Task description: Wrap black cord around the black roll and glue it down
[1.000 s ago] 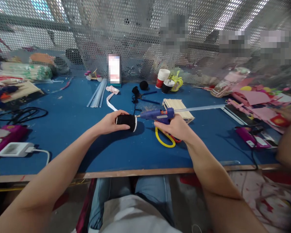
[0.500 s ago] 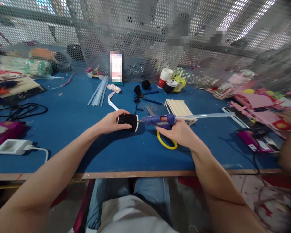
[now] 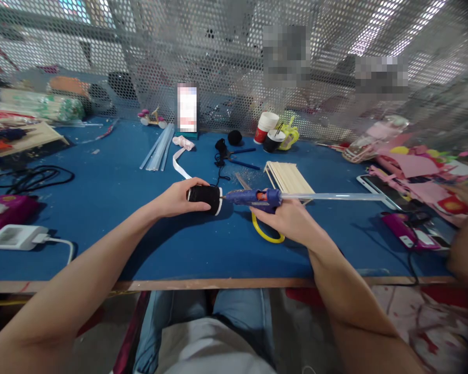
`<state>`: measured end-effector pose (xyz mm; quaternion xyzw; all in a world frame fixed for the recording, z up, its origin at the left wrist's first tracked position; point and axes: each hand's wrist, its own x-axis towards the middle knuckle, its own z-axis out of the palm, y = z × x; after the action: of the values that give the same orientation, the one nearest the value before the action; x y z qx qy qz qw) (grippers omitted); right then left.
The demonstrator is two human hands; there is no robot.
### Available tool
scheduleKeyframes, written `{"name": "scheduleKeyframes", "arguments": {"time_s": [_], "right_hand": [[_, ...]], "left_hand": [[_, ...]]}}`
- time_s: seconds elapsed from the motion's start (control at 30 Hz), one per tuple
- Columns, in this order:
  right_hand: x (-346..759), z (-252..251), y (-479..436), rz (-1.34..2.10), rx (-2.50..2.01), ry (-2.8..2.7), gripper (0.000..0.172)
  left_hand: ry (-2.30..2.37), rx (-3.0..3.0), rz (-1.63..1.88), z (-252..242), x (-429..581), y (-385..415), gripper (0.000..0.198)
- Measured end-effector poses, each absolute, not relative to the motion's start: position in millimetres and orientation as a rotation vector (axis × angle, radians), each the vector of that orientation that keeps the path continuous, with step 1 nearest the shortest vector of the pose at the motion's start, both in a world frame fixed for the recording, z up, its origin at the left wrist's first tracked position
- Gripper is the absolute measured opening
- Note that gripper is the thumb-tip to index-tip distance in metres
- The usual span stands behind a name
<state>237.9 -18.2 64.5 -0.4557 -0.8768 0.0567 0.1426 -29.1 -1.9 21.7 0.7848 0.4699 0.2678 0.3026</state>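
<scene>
My left hand (image 3: 176, 197) is wrapped round a black-wrapped cup (image 3: 205, 198) lying on its side, white rim to the right, just above the blue table (image 3: 113, 192). My right hand (image 3: 290, 218) grips a blue glue gun (image 3: 253, 197) with a long clear glue stick (image 3: 331, 197) trailing out of its back. The gun's nozzle points left and touches the cup's rim. Yellow-handled scissors (image 3: 265, 235) lie under my right hand.
A stack of wooden sticks (image 3: 288, 176) lies behind the gun. Spare glue sticks (image 3: 158, 146), a white ribbon (image 3: 179, 154), cups (image 3: 265, 128) and black yarn (image 3: 234, 137) sit further back. Cables and a white charger (image 3: 17, 237) lie left. Pink craft paper (image 3: 413, 165) and another person's arm (image 3: 465, 249) are right.
The glue gun has dropped slightly and its nozzle has closed in on the cup's rim. My left hand keeps the cup in place.
</scene>
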Motion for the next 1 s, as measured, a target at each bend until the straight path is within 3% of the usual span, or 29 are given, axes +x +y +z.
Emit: {"name": "scheduleKeyframes", "arguments": {"time_s": [0.43, 1.0], "right_hand": [[239.8, 65.5, -18.0, 0.087, -1.248, -2.603, 0.024], [241.7, 57.9, -12.7, 0.245, -1.317, -2.422, 0.019]], "left_hand": [[1.244, 2.087, 0.713, 21.3, -28.9, -2.8, 0.052], [1.164, 2.162, 0.739, 19.0, -30.7, -2.4, 0.056]]}}
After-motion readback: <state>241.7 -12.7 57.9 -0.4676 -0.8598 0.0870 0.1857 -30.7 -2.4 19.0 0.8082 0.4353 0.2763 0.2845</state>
